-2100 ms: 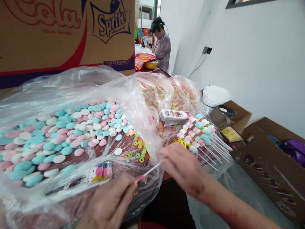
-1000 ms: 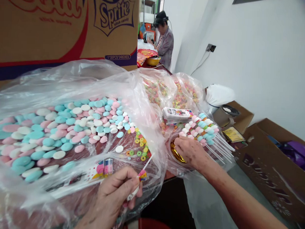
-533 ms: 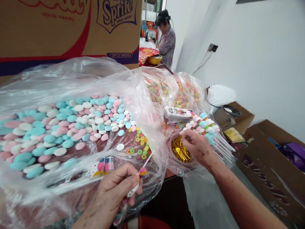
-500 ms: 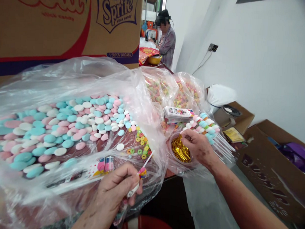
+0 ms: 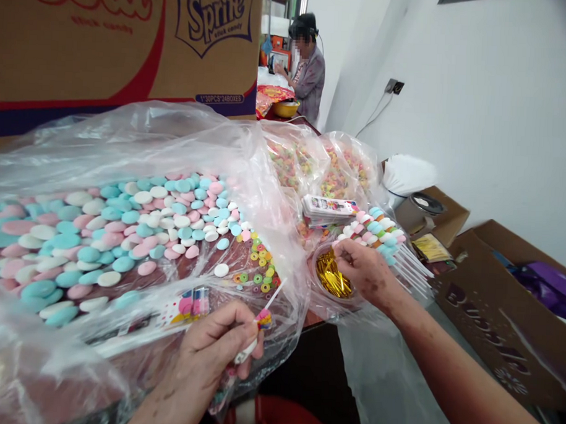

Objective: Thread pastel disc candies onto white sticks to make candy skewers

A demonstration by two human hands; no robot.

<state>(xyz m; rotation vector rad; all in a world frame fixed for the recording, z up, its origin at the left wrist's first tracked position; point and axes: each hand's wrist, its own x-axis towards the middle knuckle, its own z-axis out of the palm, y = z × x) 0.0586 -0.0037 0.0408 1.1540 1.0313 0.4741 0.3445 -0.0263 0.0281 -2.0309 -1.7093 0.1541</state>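
Note:
My left hand (image 5: 218, 343) is closed around the gathered neck of a candy stick's printed plastic bag (image 5: 263, 318). Its thin white stick (image 5: 275, 293) pokes out up and to the right, while the bagged candy hangs below my fingers, mostly hidden. Over a round clear bowl (image 5: 316, 276), my right hand (image 5: 367, 270) has its fingertips pinched together above gold twist ties (image 5: 329, 277). What those fingers hold, if anything, is too small to make out. Just beyond that hand lie candy skewers (image 5: 379, 231) with white sticks, beside a stack of printed bags (image 5: 327, 205).
Pastel candies (image 5: 110, 231) and small candy rings (image 5: 262, 267) spread over plastic sheeting (image 5: 248, 149). Bags of candy rings (image 5: 308, 160) sit behind. A large carton (image 5: 107, 57) blocks the back left; an open box (image 5: 483, 324) stands right. Another person (image 5: 310, 77) works farther back.
The view has shifted slightly. Both hands keep nearly the same pose, the left on the bagged candy stick and the right at the bowl. The person at the back has raised a hand.

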